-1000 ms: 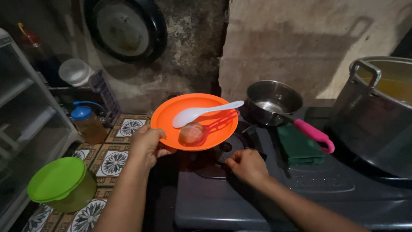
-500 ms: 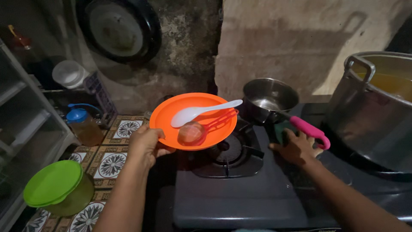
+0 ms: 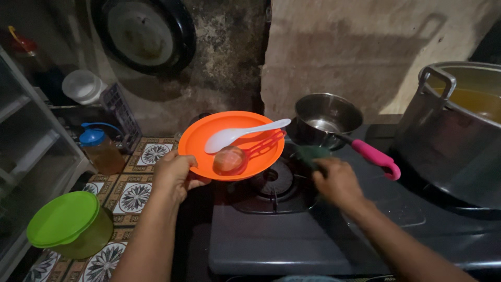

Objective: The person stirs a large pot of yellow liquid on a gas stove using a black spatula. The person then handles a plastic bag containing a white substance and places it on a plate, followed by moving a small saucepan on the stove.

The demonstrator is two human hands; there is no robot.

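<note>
Holding the orange plate (image 3: 209,137) by its rim, the left hand (image 3: 175,176) keeps it above the stove (image 3: 313,240) (white spoon (image 3: 237,135) on it); the right hand (image 3: 338,181) pinches a green sponge (image 3: 313,153).

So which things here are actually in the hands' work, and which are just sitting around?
In hand:
- left hand holding the orange plate with a white spoon and red slotted spoon
- right hand holding a green scouring pad over the stove burner

Lying about:
- small saucepan
- large stockpot
- green-lidded tub
- blue-capped jar
</note>
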